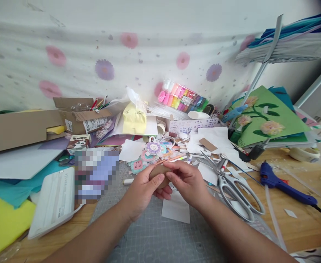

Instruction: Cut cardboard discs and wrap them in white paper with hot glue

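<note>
Centrally, both hands (142, 184) (190, 181), brown piece (158, 170) held

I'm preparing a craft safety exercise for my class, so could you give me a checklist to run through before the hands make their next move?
1. Cardboard piece held securely: ok, both the left hand and right hand grip it.
2. Scissors set down: ok, they lie beside the right forearm.
3. Glue gun set down: ok, on the table at far right.
4. Glue gun cool: cannot tell.
5. Mat free of loose paper: not ok, a white sheet lies below the hands.
</note>
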### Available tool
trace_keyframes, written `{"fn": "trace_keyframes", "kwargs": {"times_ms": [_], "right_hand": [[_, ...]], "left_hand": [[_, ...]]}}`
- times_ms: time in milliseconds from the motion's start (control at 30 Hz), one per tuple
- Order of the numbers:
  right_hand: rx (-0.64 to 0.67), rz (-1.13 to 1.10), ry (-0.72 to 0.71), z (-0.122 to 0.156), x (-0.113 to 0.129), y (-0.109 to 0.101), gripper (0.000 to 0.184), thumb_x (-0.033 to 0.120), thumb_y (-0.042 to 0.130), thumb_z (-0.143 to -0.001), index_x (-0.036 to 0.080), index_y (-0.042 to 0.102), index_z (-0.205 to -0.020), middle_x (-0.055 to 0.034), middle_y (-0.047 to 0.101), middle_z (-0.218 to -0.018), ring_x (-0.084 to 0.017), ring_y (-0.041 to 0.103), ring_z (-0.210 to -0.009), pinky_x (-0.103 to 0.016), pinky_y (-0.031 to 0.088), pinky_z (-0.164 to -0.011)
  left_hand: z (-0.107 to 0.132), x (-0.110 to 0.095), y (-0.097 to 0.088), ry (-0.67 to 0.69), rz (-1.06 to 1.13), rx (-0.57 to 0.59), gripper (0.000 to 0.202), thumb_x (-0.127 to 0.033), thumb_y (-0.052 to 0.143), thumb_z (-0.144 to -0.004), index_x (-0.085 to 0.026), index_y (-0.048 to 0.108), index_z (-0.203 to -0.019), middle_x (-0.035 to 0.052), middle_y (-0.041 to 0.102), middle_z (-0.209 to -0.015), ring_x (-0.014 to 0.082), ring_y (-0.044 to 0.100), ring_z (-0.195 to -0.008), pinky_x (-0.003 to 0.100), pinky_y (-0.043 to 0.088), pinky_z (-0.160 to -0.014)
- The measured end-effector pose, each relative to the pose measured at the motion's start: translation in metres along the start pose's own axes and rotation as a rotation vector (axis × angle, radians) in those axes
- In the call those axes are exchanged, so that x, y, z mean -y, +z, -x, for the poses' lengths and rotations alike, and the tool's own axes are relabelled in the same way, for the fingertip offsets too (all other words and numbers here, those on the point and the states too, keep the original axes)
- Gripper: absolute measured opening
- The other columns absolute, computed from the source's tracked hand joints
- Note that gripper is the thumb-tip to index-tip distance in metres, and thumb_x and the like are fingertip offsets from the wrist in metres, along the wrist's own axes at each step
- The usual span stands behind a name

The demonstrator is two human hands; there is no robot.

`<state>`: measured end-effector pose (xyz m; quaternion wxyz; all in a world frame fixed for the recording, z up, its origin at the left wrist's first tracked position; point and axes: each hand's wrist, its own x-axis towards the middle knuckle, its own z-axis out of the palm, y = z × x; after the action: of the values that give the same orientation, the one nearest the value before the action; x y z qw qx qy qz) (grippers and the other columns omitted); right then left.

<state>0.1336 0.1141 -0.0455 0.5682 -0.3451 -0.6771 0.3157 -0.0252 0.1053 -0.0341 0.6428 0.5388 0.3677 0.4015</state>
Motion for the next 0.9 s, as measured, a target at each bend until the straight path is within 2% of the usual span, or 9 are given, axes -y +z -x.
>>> {"fn": "trace_keyframes", "kwargs": {"times_ms": [200, 367, 500, 567, 700, 833, 900], "right_hand": [[0.026, 0.017, -0.002, 0.002, -0.001, -0.001, 0.019, 0.019, 0.057, -0.085, 0.023, 0.068, -0.101, -0.0037, 0.073, -0.089, -0.017, 0.068, -0.077, -0.031, 0.056, -0.071], [0.015, 0.059, -0.002, 0.003, -0.004, -0.003, 0.018, 0.017, 0.056, -0.085, 0.022, 0.067, -0.098, -0.0052, 0.073, -0.094, -0.019, 0.069, -0.081, -0.033, 0.055, -0.071], [0.022, 0.114, -0.025, 0.004, -0.001, -0.005, 0.018, 0.017, 0.058, -0.084, 0.023, 0.069, -0.097, -0.0040, 0.073, -0.090, -0.019, 0.068, -0.079, -0.033, 0.055, -0.071], [0.060, 0.173, -0.056, 0.004, 0.001, -0.007, 0.019, 0.017, 0.058, -0.084, 0.023, 0.069, -0.097, -0.0033, 0.074, -0.088, -0.018, 0.068, -0.078, -0.032, 0.054, -0.072], [0.106, 0.238, -0.095, 0.004, 0.001, -0.009, 0.020, 0.018, 0.056, -0.086, 0.024, 0.069, -0.100, -0.0027, 0.073, -0.086, -0.017, 0.067, -0.076, -0.030, 0.054, -0.069], [0.108, 0.235, -0.106, 0.004, -0.004, -0.010, 0.019, 0.018, 0.056, -0.087, 0.024, 0.068, -0.099, -0.0022, 0.073, -0.082, -0.017, 0.068, -0.073, -0.031, 0.054, -0.068], [0.121, 0.222, -0.121, 0.002, -0.006, -0.008, 0.020, 0.018, 0.055, -0.088, 0.024, 0.067, -0.102, -0.0020, 0.072, -0.082, -0.017, 0.068, -0.073, -0.031, 0.054, -0.068]], "left_hand": [[-0.002, 0.003, 0.005, 0.076, -0.009, -0.019, 0.039, -0.036, 0.054, -0.089, -0.012, 0.050, -0.120, 0.0001, 0.061, -0.066, 0.0134, 0.058, -0.058, 0.025, 0.048, -0.052], [-0.002, 0.002, 0.004, 0.060, 0.017, 0.013, 0.044, -0.038, 0.057, -0.087, -0.013, 0.049, -0.123, 0.0023, 0.064, -0.069, 0.0161, 0.062, -0.062, 0.027, 0.050, -0.054], [-0.002, -0.001, -0.001, -0.002, -0.004, 0.060, 0.033, -0.037, 0.058, -0.087, -0.012, 0.057, -0.107, 0.0068, 0.068, -0.075, 0.0173, 0.066, -0.064, 0.028, 0.049, -0.059], [-0.002, -0.001, -0.003, 0.000, 0.029, 0.086, 0.028, -0.036, 0.061, -0.084, -0.012, 0.060, -0.099, 0.0060, 0.065, -0.079, 0.0177, 0.065, -0.069, 0.028, 0.050, -0.058], [-0.003, 0.001, -0.001, -0.024, 0.113, 0.149, 0.030, -0.040, 0.063, -0.083, -0.013, 0.060, -0.095, 0.0028, 0.057, -0.075, 0.0156, 0.059, -0.071, 0.024, 0.047, -0.054], [-0.003, 0.003, 0.000, 0.042, 0.029, 0.152, 0.032, -0.045, 0.055, -0.086, -0.013, 0.060, -0.086, 0.0012, 0.052, -0.068, 0.0147, 0.057, -0.068, 0.022, 0.041, -0.050], [-0.003, 0.004, 0.000, 0.088, -0.059, 0.117, 0.030, -0.043, 0.053, -0.088, -0.014, 0.059, -0.085, -0.0014, 0.050, -0.059, 0.0147, 0.057, -0.066, 0.023, 0.042, -0.055]]}}
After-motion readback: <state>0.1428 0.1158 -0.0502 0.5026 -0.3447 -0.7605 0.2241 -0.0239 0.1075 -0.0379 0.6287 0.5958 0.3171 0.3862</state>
